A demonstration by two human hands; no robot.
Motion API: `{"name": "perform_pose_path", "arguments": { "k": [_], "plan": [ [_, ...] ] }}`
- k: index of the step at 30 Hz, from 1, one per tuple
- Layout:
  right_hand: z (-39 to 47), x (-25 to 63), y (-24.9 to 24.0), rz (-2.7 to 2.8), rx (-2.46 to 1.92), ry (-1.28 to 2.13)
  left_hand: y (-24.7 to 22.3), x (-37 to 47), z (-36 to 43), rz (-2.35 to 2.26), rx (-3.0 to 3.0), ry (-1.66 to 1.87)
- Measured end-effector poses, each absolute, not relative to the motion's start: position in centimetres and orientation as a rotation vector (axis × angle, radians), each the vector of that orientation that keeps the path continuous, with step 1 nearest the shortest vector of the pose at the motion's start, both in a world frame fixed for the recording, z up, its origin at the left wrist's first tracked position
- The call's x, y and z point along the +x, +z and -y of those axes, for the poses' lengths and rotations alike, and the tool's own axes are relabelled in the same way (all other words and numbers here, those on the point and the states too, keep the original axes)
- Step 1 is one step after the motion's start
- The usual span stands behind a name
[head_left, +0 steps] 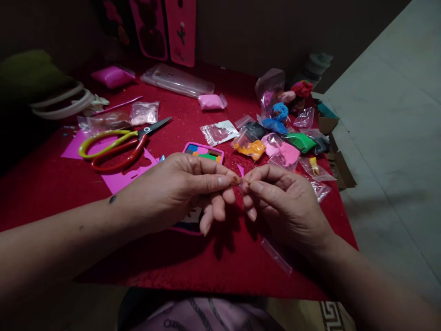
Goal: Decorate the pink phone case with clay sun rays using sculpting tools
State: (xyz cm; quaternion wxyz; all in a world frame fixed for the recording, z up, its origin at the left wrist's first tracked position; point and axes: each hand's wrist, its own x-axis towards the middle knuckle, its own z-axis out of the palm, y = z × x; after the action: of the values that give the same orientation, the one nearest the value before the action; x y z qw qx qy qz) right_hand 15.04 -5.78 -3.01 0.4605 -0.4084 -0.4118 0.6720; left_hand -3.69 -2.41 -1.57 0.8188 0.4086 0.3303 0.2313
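Note:
Over the middle of the table, my left hand (193, 181) pinches a small brown piece (235, 180), perhaps modelling clay, between thumb and forefinger. My right hand (287, 193) is closed in a pinch at the same spot, its fingertips nearly meeting the left ones. A speck of brown shows at the right thumb, but the fingers mostly hide it. Partly covered by my left hand lies a pink-edged phone case (222, 156) with patches of blue, green, orange and brown on it. A small pink scrap (240, 170) shows just behind the fingertips.
Scissors (146, 133) with yellow and red handles lie on pink sheet (117, 182) at left. Bags of coloured clay (253, 149) crowd the right side. A clear strip (276, 256) rests near the front. Clear packaging (177, 80) lies at the back of the red-covered table (172, 271).

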Motion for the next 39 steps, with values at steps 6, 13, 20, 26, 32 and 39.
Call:
{"name": "perform_pose_path", "arguments": {
  "k": [6,13,20,26,32,39],
  "plan": [
    [6.0,15.2,-2.7,1.015,-0.849,1.649,-1.6,-3.9,2.3,-0.784,0.866,0.526],
    [6.3,15.6,-3.0,1.035,-0.880,1.604,0.8,-4.9,2.2,-0.862,0.964,0.603],
    [5.9,15.5,-2.2,1.030,-0.975,1.555,1.9,-7.0,2.0,-0.945,1.081,0.850],
    [5.2,14.1,-0.2,1.051,-1.092,1.645,1.3,-9.0,2.3,-1.032,1.146,0.910],
    [5.0,12.2,-0.5,1.038,-1.100,1.597,1.0,-10.7,2.3,-1.041,1.147,0.956],
    [5.0,12.2,-2.4,1.037,-1.122,1.480,1.3,-11.6,2.4,-0.961,1.090,0.977]
  ]
}}
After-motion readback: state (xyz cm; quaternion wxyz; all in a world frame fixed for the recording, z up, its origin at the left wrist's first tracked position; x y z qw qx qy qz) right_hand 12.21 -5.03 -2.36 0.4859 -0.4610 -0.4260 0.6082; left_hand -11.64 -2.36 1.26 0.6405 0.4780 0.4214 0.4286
